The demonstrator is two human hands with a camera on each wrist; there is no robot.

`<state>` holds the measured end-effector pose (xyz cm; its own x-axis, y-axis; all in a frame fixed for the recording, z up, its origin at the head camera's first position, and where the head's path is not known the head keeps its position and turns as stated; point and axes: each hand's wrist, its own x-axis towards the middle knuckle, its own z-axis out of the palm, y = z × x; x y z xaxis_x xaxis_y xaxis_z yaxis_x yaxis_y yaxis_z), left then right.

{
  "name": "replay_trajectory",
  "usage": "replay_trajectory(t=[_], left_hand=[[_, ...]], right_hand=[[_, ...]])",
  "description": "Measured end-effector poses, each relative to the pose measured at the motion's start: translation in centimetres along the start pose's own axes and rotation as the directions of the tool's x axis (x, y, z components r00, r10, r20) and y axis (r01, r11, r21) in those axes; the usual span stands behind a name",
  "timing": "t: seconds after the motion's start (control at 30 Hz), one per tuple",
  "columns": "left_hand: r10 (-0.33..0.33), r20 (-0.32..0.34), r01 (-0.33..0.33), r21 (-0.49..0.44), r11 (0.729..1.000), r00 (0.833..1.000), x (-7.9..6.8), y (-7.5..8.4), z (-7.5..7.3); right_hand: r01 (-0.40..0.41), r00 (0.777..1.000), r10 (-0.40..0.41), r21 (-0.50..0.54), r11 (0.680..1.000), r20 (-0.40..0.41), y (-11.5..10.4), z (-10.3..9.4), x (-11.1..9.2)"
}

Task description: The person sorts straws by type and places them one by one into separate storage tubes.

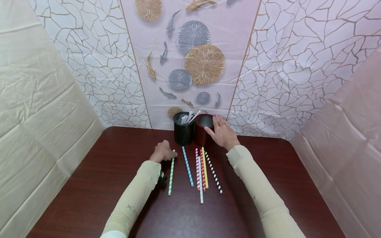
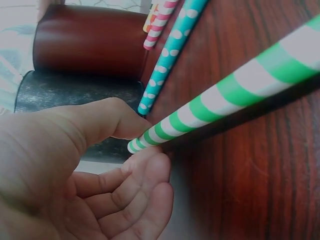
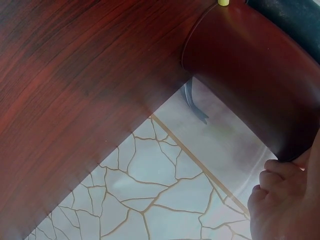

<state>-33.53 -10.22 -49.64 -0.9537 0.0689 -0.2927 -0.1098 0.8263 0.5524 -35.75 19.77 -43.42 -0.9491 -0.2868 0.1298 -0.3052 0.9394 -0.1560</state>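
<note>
A wood-grain table (image 1: 104, 172) is backed by a printed wall cloth (image 1: 205, 62). On it is stood a red canister (image 1: 201, 138), against whose right rim the right hand (image 1: 225, 134) is laid, thumb and fingers spread. Just left of the red canister, white slips (image 1: 190, 117) are held in a black canister (image 1: 183, 135). Front-left of the red canister, a green-striped paper straw (image 1: 171, 175) is pinched at its far end by the left hand (image 1: 161, 152); before the red canister, six other paper straws (image 1: 205, 168) are laid.

L sleeve (image 1: 134, 195) has X-like mark (image 1: 129, 207), other sleeve marks (image 1: 254, 197) illeg.
</note>
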Motion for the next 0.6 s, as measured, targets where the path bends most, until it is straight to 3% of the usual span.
replay_trajectory(t=[0.13,0.17,0.6], left_hand=[[0.021,-0.033,-0.022,-0.029,0.999,0.999,-0.2,0.3,-0.4],[0.004,-0.038,-0.006,-0.033,0.999,0.999,-1.3,1.3,-0.9],[0.086,-0.141,-0.088,-0.012,0.996,0.986,-2.2,2.4,-2.8]], right_hand=[[0.002,1.000,-0.002,-0.001,1.000,-0.003,0.0,0.0,0.0],[0.003,1.000,-0.003,-0.001,1.000,-0.004,-0.1,-0.1,0.0],[0.010,1.000,-0.010,0.001,1.000,-0.011,0.0,0.0,-0.1]])
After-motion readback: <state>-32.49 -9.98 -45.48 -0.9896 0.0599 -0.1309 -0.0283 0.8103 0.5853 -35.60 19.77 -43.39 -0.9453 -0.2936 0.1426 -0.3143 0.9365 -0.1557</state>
